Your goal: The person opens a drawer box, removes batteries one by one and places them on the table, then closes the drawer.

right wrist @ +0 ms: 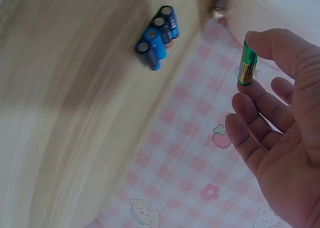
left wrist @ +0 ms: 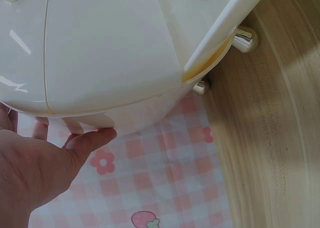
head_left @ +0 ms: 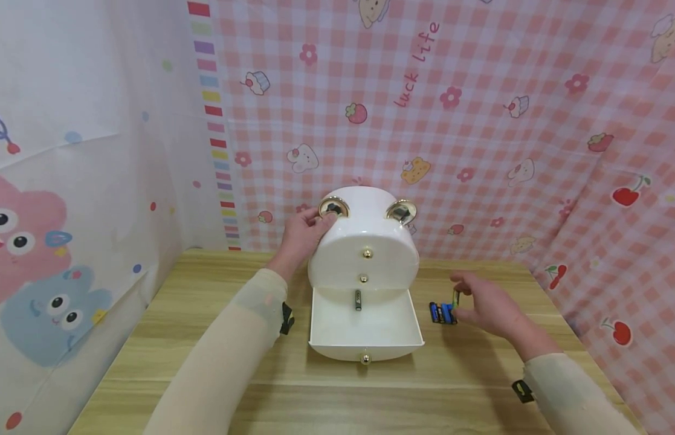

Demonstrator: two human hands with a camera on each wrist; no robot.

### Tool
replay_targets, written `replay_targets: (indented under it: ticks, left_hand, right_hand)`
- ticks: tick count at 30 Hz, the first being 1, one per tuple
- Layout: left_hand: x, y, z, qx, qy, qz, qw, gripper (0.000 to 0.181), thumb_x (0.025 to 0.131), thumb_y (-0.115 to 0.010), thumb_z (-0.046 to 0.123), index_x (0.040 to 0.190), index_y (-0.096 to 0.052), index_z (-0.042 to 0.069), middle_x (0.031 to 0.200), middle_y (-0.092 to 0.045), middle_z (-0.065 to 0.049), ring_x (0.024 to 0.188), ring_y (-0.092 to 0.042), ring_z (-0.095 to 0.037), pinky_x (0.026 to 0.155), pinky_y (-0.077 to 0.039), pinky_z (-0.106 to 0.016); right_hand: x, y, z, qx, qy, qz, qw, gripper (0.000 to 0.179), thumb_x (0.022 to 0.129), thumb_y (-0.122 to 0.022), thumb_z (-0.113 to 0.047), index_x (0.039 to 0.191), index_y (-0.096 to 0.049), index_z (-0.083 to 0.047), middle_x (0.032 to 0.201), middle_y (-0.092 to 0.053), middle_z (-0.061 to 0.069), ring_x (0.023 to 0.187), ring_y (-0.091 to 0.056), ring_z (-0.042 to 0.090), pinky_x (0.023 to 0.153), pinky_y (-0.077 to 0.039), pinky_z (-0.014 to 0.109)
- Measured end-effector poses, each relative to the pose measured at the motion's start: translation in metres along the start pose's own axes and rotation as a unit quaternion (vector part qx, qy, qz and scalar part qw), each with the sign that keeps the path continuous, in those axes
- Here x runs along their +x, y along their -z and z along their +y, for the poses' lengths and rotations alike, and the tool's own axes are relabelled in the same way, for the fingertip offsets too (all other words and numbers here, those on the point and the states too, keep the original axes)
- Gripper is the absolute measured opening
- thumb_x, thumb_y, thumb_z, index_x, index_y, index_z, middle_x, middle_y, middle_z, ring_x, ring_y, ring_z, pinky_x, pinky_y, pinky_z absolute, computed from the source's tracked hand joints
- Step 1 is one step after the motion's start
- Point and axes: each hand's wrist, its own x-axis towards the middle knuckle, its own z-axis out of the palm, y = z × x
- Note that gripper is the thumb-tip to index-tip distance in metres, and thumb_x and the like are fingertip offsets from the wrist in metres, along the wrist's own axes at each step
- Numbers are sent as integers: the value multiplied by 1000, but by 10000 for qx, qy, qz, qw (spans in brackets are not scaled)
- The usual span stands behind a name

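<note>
A white storage box [head_left: 364, 263] with gold-rimmed ears stands on the table, its bottom drawer [head_left: 367, 329] pulled out. Against the box's side, just below the left ear [head_left: 335, 207], rests my left hand [head_left: 307, 232]; in the left wrist view its thumb touches the white wall, and some fingers are partly hidden. One small battery [head_left: 358, 300] lies in the drawer. To the right of the box, my right hand [head_left: 492, 305] pinches a green and gold battery [right wrist: 247, 63] between thumb and fingertip, close above several blue and dark batteries [right wrist: 154, 42] lying side by side.
The wooden table [head_left: 234, 374] ends at the back against a pink checked cloth [head_left: 337, 139]. A white cartoon-print cloth [head_left: 81, 211] hangs on the left. Gold ball knobs stick out from the box front, one [head_left: 365, 358] on the open drawer.
</note>
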Motion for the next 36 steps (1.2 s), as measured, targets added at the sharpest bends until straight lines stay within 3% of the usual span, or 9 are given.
replay_targets:
  ticks: [11,18,31,36]
  left_hand:
    - [-1,0,1,-21,28,17,10000,45,101,-76,40,139,-72,16,125,-77,-17,90,-71,-14,83,-61,-28]
    - [-1,0,1,-9,99,-19,9999,47,102,-74,42,141,-71,17,126,-77,-16,91,-71,-14,84,-62,-28]
    - [0,0,0,129,-31,0,9999,47,102,-75,41,141,-71,16,130,-75,-16,105,-70,-20,95,-60,-36]
    - [-2,0,1,135,-38,28,9999,47,102,-75,41,141,-71,16,129,-76,-17,103,-71,-20,93,-61,-35]
  right_hand:
    - [1,-7,17,-333,-88,-613,9975,72,86,-88,-13,148,-53,-2,127,-75,22,116,-71,45,97,-56,64]
    - [1,-15,27,-265,-211,-937,9950,76,87,-86,-8,151,-46,-2,126,-73,22,108,-72,41,94,-58,62]
    - [8,-28,40,-510,-261,-1083,9925,79,87,-88,-9,153,-46,-2,127,-73,23,112,-71,43,97,-57,64]
    - [13,-33,45,-542,-319,-1095,9920,78,84,-87,-7,151,-47,-3,126,-74,22,112,-71,43,97,-57,64]
